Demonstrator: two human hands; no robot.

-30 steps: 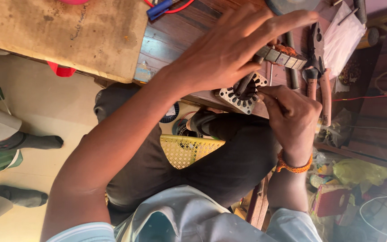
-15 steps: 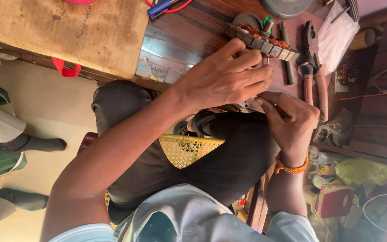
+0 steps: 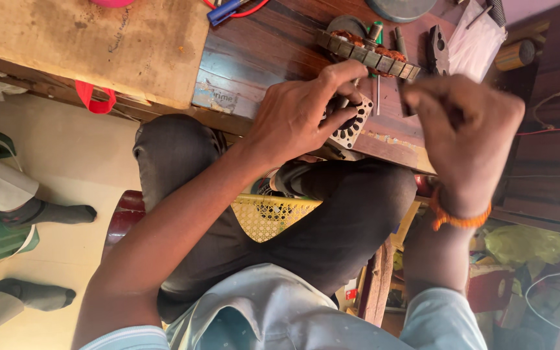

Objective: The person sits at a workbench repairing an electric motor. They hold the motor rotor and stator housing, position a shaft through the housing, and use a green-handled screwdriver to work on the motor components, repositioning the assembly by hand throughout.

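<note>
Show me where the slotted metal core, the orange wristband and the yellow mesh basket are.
slotted metal core (image 3: 351, 126), head view, its toothed outer edge
orange wristband (image 3: 456, 219), head view, middle of the band
yellow mesh basket (image 3: 270, 217), head view, its woven wall

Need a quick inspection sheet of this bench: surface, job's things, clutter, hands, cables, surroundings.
Surface: wooden bench, worn, with a plywood board at one end.
Job's things: toothed metal ring at the bench edge, under the left hand.
Clutter: wound metal core, pliers, white cloth, grey disc.
Hands: left grips the ring; right hand raised in a fist, blurred, contents unclear.
Cables: red wire by a blue tool.
Surroundings: another person's socked feet, yellow mesh basket.
</note>
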